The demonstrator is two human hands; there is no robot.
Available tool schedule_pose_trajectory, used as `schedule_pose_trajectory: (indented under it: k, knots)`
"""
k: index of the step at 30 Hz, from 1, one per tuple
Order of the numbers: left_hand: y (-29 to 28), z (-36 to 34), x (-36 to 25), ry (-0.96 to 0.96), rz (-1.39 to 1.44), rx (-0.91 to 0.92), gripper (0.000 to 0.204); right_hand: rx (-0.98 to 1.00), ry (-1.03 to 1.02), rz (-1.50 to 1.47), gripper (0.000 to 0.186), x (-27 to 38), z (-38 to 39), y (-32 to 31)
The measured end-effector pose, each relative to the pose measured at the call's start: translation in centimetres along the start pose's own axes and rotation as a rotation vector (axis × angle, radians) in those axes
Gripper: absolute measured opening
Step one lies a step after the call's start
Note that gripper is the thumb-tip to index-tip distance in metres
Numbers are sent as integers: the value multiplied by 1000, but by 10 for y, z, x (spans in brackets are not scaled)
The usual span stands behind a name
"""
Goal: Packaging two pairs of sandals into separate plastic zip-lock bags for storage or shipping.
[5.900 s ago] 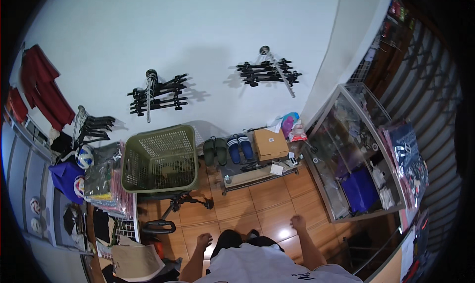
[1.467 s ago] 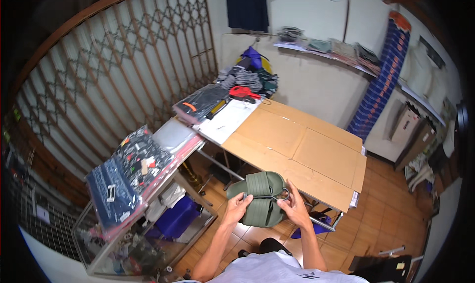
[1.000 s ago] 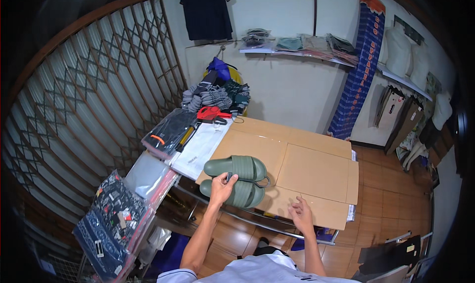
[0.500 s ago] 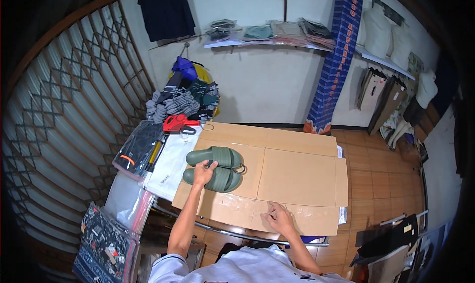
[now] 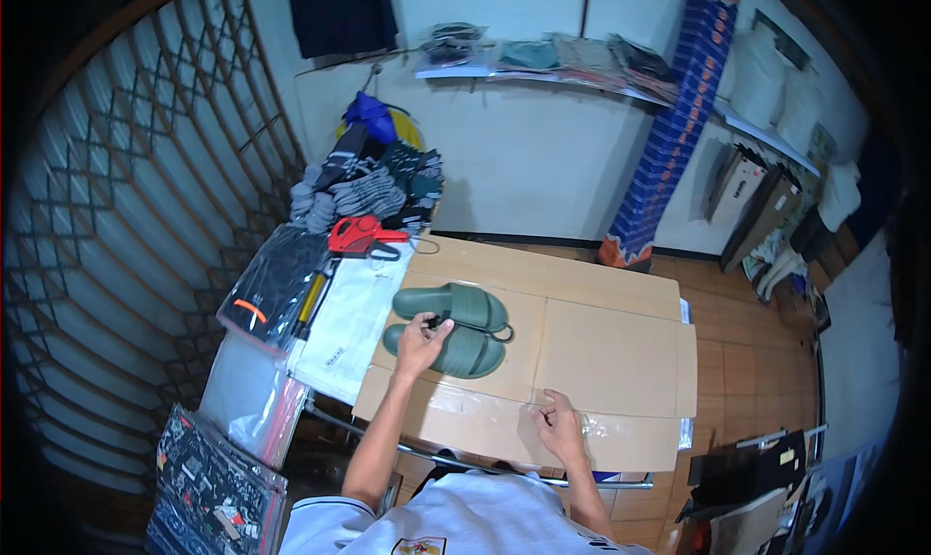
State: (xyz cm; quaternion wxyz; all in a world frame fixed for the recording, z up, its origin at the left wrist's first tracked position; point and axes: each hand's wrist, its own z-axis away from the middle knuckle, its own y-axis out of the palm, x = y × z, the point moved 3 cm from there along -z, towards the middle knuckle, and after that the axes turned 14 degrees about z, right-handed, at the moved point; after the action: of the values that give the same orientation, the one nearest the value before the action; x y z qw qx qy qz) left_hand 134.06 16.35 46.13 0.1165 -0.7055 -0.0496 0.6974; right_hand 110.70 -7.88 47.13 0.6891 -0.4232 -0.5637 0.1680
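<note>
A pair of green slide sandals [image 5: 470, 349] lies side by side on the cardboard-covered table [image 5: 616, 346], joined by a dark hanger whose loop sticks out at their right. My left hand [image 5: 425, 342] grips that hanger between the two sandals, thumb and fingers closed on it. My right hand [image 5: 558, 424], empty and with fingers loosely bent apart, is over the cardboard near its front edge. Just left of the sandals are a white plastic sheet [image 5: 344, 346] and a red label gun [image 5: 359, 233].
Bagged garments [image 5: 272, 283] and printed fabric packs [image 5: 218, 477] line the left, beside a folding metal gate [image 5: 145, 215]. Piled socks [image 5: 369, 191] occupy the back corner. A blue roll [image 5: 664, 128] leans on the wall; a clothes rack [image 5: 756, 482] stands at the lower right.
My view has swung from the shoe bench to this table. The sandals, earlier held up in both hands, now rest on the cardboard; my right hand has let go and moved rightward.
</note>
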Motion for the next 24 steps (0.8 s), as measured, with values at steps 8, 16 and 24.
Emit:
schedule_pose_trajectory:
  k: [8, 16, 24]
  knots:
    - [-117, 98, 18, -14, 420, -343, 37, 235, -170, -135, 26, 64, -26, 64]
    - [-244, 143, 123, -15, 25, -800, 24, 423, -522, -73, 23, 142, -25, 122]
    - [-299, 145, 167, -224, -473, -941, 35, 370, -489, 130, 23, 150, -22, 142]
